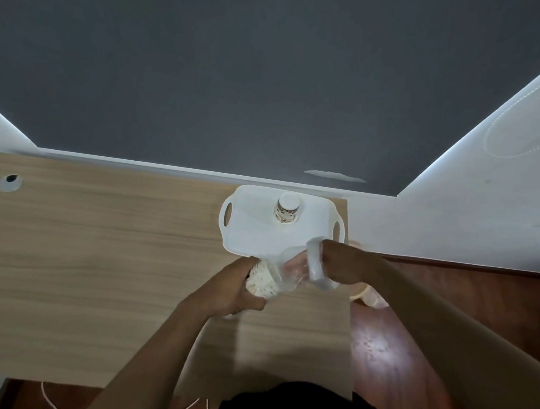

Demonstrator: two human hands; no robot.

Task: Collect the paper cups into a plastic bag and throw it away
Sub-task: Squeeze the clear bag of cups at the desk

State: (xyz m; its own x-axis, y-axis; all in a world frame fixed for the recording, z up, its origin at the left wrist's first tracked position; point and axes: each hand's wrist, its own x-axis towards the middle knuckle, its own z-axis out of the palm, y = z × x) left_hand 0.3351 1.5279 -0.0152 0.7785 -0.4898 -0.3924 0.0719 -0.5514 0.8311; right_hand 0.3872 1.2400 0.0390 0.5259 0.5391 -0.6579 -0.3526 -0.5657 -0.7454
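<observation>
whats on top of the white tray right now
One patterned paper cup stands on the white tray, near its far edge. The tray's near edge is covered by the plastic bag held in the right hand, so that part cannot be checked.

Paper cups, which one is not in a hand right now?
The patterned cup standing alone on the white tray. The other cup is gripped by the left hand at the mouth of the plastic bag.

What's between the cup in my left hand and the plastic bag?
Nothing visible. The left hand holds the paper cup right against the plastic bag, which the right hand grips. The other cup stands apart on the tray behind.
</observation>
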